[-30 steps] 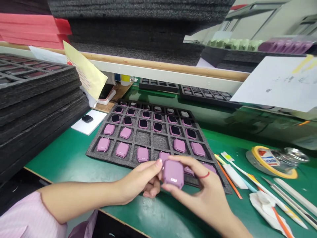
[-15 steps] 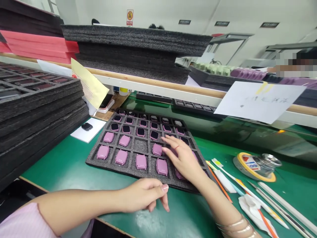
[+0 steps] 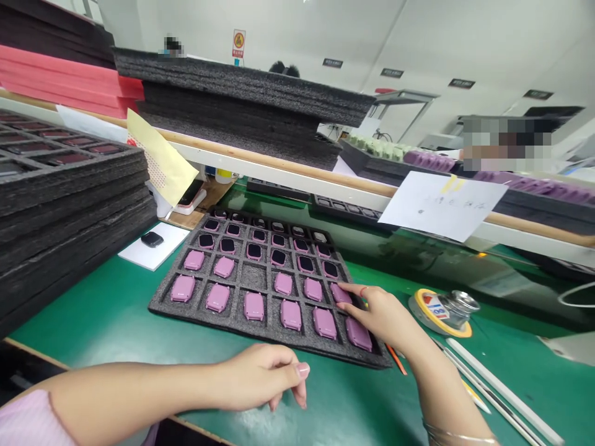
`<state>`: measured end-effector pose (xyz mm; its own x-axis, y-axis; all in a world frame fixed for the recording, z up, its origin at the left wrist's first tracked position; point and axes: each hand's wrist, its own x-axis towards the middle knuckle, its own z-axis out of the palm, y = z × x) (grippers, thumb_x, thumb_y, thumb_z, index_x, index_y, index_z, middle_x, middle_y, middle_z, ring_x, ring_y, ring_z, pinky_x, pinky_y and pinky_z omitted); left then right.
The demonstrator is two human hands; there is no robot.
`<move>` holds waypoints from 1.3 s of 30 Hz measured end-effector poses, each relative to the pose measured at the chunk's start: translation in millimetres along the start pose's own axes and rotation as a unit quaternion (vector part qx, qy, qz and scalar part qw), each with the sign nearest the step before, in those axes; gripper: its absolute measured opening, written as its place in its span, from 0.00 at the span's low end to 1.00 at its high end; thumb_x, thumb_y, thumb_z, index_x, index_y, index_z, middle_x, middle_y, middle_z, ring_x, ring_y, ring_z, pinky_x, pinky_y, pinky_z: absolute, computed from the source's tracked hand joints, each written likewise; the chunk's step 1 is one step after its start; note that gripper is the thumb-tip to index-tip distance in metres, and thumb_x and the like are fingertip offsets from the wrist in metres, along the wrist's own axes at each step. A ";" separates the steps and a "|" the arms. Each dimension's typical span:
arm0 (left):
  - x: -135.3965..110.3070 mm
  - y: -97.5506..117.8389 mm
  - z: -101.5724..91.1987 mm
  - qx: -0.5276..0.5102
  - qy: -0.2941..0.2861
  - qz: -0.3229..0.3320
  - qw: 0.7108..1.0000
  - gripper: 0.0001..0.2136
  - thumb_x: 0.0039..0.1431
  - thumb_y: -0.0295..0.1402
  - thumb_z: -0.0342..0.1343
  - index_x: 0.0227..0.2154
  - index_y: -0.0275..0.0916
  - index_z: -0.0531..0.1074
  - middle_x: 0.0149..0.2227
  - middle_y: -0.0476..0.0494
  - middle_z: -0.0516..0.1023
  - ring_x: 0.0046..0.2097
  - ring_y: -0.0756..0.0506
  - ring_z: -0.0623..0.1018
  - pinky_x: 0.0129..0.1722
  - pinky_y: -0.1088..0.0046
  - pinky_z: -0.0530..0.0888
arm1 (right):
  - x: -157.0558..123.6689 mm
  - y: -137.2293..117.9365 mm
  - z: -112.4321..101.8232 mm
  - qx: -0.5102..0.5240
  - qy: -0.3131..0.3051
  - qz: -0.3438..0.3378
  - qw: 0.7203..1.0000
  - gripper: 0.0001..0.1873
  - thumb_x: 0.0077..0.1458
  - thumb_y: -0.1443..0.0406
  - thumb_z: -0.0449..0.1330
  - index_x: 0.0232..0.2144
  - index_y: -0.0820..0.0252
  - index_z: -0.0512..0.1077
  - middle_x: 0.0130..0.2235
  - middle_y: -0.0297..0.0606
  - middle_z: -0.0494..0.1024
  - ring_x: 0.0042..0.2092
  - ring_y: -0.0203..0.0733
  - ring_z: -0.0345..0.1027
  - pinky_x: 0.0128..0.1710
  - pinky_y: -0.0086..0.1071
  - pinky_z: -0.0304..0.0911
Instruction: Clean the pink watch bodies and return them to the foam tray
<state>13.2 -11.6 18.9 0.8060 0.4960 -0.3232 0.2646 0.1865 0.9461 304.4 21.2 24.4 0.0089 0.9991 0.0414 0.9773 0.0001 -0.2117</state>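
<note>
Black foam trays, stacked high, fill the left edge of a green desk. Just right of the stack, a white card lies flat with a small black watch body on it. Behind the card, a yellow paper sheet leans out from the shelf.

At the centre of the desk sits a flat dark grey foam tray divided into square cells. The rear rows hold pink watch bodies with their dark screens up, and the two front rows hold them with their plain pink backs up.

In front of the tray, the left hand rests on the desk, apart from the tray. Its fingers are loosely curled and its grip is empty.

The right hand lies over the tray's front right corner with its fingers stretched out and its grip apart. The fingertips touch a rounded pink plastic watch body, which is seated in the right-hand cell of the second row from the front.

Further right, a yellow tape roll lies beside a small metal tin, and thin white sticks lie nearby.
</note>
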 end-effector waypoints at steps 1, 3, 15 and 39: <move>0.2 0.2 0.0 -0.001 -0.001 0.002 1.000 0.18 0.67 0.47 0.47 0.28 0.38 0.68 0.28 0.51 0.72 0.23 0.54 0.63 0.28 0.77 0.65 | -0.1 0.0 -2.1 -0.001 -0.007 0.001 1.000 0.23 0.59 0.60 0.59 0.54 0.60 0.77 0.52 0.47 0.82 0.54 0.60 0.76 0.54 0.49 0.69; 0.8 -0.1 0.0 -0.003 -0.003 0.005 1.000 0.18 0.67 0.46 0.47 0.28 0.38 0.67 0.29 0.50 0.73 0.23 0.55 0.63 0.27 0.77 0.65 | -0.5 -0.3 -8.6 0.000 -0.020 0.000 1.000 0.22 0.60 0.60 0.58 0.54 0.60 0.77 0.52 0.45 0.82 0.54 0.59 0.76 0.54 0.47 0.70; -2.4 3.1 -2.2 0.027 -0.006 0.005 1.000 0.23 0.65 0.54 0.46 0.27 0.39 0.67 0.21 0.56 0.66 0.20 0.54 0.60 0.22 0.76 0.60 | 78.5 -10.3 -20.8 -0.055 -0.085 -0.023 0.995 0.14 0.65 0.59 0.62 0.49 0.61 0.74 0.52 0.42 0.78 0.51 0.46 0.74 0.54 0.48 0.70; 1.2 -9.4 0.4 0.054 0.005 -0.010 0.998 0.18 0.66 0.46 0.49 0.28 0.38 0.72 0.30 0.49 0.76 0.22 0.54 0.66 0.24 0.77 0.63 | 124.1 -107.7 -20.9 -0.124 -0.138 -0.162 0.969 0.18 0.65 0.58 0.61 0.54 0.59 0.71 0.53 0.42 0.76 0.50 0.46 0.73 0.51 0.46 0.71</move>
<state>11.9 -13.1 9.6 0.7952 0.5012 -0.3412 0.3360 0.1041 0.9361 204.6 144.3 72.7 -0.3309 0.9214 -0.2040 0.9403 0.3401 0.0109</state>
